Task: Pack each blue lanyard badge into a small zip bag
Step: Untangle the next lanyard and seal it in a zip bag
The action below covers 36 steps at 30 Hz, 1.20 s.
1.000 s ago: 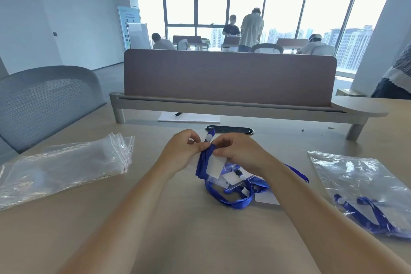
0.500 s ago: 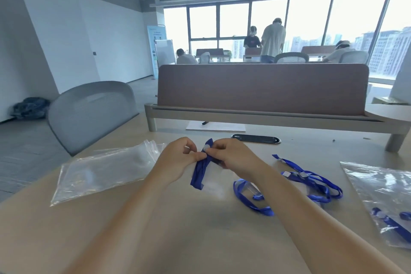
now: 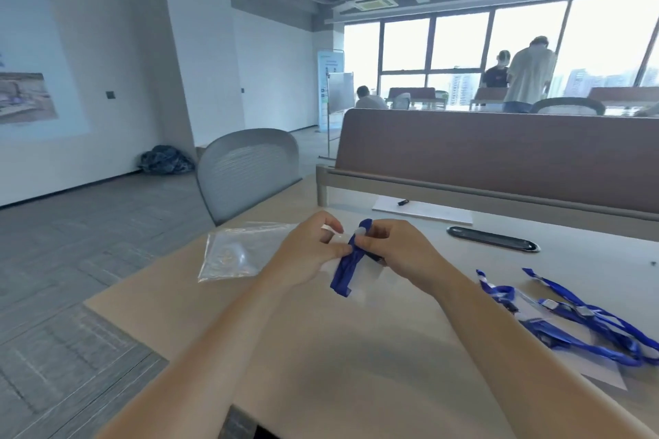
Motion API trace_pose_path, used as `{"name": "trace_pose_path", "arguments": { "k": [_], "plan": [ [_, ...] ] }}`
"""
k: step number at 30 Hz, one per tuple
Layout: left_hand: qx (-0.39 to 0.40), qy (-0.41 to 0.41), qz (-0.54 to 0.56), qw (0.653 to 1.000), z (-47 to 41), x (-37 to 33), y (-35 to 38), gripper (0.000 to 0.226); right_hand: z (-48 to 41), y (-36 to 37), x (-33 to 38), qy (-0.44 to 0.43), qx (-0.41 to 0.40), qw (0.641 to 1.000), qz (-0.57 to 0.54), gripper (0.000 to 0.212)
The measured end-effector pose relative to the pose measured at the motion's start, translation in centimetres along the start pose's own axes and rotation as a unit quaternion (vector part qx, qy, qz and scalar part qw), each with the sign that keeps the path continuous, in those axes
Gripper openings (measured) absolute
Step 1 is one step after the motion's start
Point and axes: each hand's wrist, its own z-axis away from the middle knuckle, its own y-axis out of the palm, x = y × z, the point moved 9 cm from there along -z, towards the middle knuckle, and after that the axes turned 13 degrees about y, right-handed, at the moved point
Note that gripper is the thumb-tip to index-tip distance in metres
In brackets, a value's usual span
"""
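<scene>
A folded blue lanyard badge (image 3: 347,265) with a clear card holder hangs between my two hands above the beige table. My left hand (image 3: 308,251) pinches its upper part from the left. My right hand (image 3: 396,253) grips its top from the right, thumb on the white clip. A stack of small clear zip bags (image 3: 231,253) lies on the table just left of my left hand. Several loose blue lanyard badges (image 3: 577,324) are tangled on the table to the right.
A grey mesh chair (image 3: 249,171) stands at the table's far left corner. A brown desk divider (image 3: 499,153) runs along the back, with a white paper (image 3: 424,212) and a black cable port (image 3: 492,239) before it. The table's left edge (image 3: 117,317) is close.
The view has swung left, so the filled bag on the right is out of frame. My hands still hold the folded lanyard, now bundled tighter.
</scene>
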Motion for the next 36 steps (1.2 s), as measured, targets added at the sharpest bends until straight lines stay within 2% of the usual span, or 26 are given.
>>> {"name": "trace_pose_path", "arguments": {
  "k": [4, 8, 11, 14, 19, 24, 27, 32, 36],
  "plan": [
    [0.012, 0.005, 0.000, 1.000, 0.1, 0.6, -1.2, 0.027, -0.7, 1.6, 0.6, -0.002, 0.011, 0.999, 0.040, 0.019],
    [-0.051, -0.019, -0.008, 0.998, -1.0, 2.9, -3.1, 0.029, -3.6, 2.0, 1.0, -0.003, -0.033, 0.997, 0.077, 0.018],
    [-0.099, -0.062, -0.022, 0.993, -2.2, 5.9, -3.9, 0.031, -7.3, 2.0, -0.3, 0.022, -0.070, 0.995, 0.060, 0.015],
    [-0.107, -0.096, -0.026, 0.989, -3.8, 9.5, -3.5, 0.026, -11.2, 2.3, -3.1, 0.071, -0.097, 0.993, 0.011, 0.021],
    [-0.069, -0.139, -0.046, 0.987, -6.2, 14.4, -1.4, 0.027, -16.0, 2.8, -7.0, 0.133, -0.136, 0.982, -0.010, 0.025],
    [-0.007, -0.167, -0.088, 0.982, -6.5, 17.6, 0.8, 0.033, -18.0, 2.7, -9.1, 0.155, -0.150, 0.976, -0.017, 0.030],
    [-0.011, -0.163, -0.100, 0.981, -6.1, 17.7, 0.8, 0.034, -17.9, 2.3, -9.5, 0.162, -0.155, 0.974, -0.016, 0.032],
    [-0.024, -0.163, -0.097, 0.982, -4.6, 16.7, 0.4, 0.019, -15.9, 1.6, -8.8, 0.155, -0.156, 0.975, -0.028, 0.033],
    [-0.012, -0.153, -0.109, 0.982, -2.3, 14.8, 0.9, 0.016, -13.1, 1.2, -8.2, 0.156, -0.156, 0.975, -0.028, 0.028]
  ]
}}
